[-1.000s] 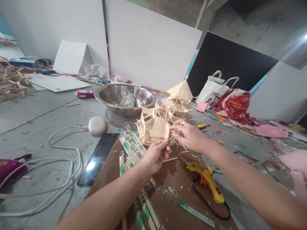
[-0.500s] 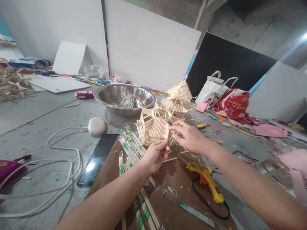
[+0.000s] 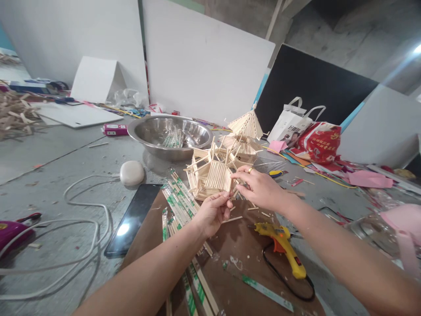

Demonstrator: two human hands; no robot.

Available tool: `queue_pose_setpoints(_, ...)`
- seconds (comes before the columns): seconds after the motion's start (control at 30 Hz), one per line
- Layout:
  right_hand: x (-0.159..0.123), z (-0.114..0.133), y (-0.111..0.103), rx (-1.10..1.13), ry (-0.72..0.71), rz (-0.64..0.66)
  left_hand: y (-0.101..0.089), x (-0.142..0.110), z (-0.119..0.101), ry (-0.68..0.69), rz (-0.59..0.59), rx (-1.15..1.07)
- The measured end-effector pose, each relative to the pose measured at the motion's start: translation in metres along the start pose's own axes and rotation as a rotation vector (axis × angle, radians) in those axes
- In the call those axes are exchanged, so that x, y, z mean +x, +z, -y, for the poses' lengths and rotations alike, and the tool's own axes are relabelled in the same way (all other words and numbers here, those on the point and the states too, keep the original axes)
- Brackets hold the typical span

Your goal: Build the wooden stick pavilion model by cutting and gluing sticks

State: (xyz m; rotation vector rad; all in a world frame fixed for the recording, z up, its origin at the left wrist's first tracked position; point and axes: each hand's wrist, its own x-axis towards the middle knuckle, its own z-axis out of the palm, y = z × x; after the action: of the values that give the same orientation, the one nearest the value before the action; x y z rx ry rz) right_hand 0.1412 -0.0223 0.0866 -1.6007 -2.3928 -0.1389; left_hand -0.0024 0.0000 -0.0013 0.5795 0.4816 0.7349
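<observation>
And here we are, both bare hands right in on the chopstick model (image 3: 197,177), which sits at the far edge of the brown board (image 3: 237,259), just beyond the reach of the wrapped chopsticks (image 3: 177,199). The left hand (image 3: 213,214) comes in low, thumb and forefinger pinched tight on the bottom right corner of the slatted panel (image 3: 217,175). Over on the other side, the right hand (image 3: 259,188) has its fingers curled in at the panel's right edge; from where I'm standing they cover the very spot, so I can't tell whether they grip a stick or merely touch it.

Now, the dangers! Those joints look slender, and if any glue is soft, an uneven squeeze between the two hands could skew the panel or pop a slat loose. Loose uprights poke up all round the rim, too, so a careless knuckle could snap one off. Behind it stands the pointed stick roof (image 3: 246,125), near enough that a hard shove backward might knock the two together.

And watch the yellow glue gun (image 3: 283,248), lying on its side below the right forearm, nozzle toward the left: should it be hot, a dropping wrist risks a burn, and an arm snagging its black cord (image 3: 268,265) could drag it across the board.
</observation>
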Motion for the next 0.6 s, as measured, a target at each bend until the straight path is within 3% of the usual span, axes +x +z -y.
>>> queue_pose_setpoints(0.6, 0.0009, 0.0007, -0.0010, -0.010, -0.007, 0.002, 0.0025, 0.0002, -0.0020, -0.003, 0.011, -0.009)
